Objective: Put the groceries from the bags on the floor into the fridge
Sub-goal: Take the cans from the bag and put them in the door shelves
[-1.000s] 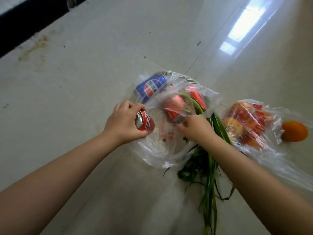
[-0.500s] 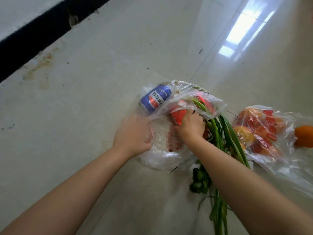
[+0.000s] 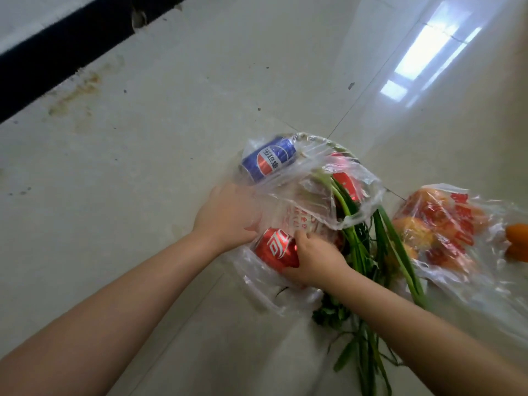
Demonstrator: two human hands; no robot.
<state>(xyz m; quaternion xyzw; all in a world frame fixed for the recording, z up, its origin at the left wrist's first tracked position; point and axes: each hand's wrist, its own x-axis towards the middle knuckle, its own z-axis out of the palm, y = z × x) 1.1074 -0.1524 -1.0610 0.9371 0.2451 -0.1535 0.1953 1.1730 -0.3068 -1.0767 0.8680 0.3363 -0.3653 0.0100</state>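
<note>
A clear plastic bag point(image 3: 354, 212) lies on the floor holding a blue Pepsi can point(image 3: 268, 161), a red can point(image 3: 347, 184) deeper inside, and green onions point(image 3: 351, 232) sticking out of its mouth. My right hand point(image 3: 314, 261) grips a red cola can point(image 3: 275, 250) at the bag's near edge. My left hand point(image 3: 228, 215) is curled just above that can, its fingers blurred against the plastic; what they hold is hidden. A second bag point(image 3: 445, 232) of orange-red fruit lies to the right.
A loose orange point(image 3: 517, 238) sits at the right edge beside the fruit bag. Leafy greens point(image 3: 331, 315) trail toward me under my right arm. A black baseboard point(image 3: 57, 50) runs along the upper left. The fridge is not in view.
My right hand drew back from inside the bag toward me and now grips a red can. My left hand, which held a red can before, pressed in against the bag.
</note>
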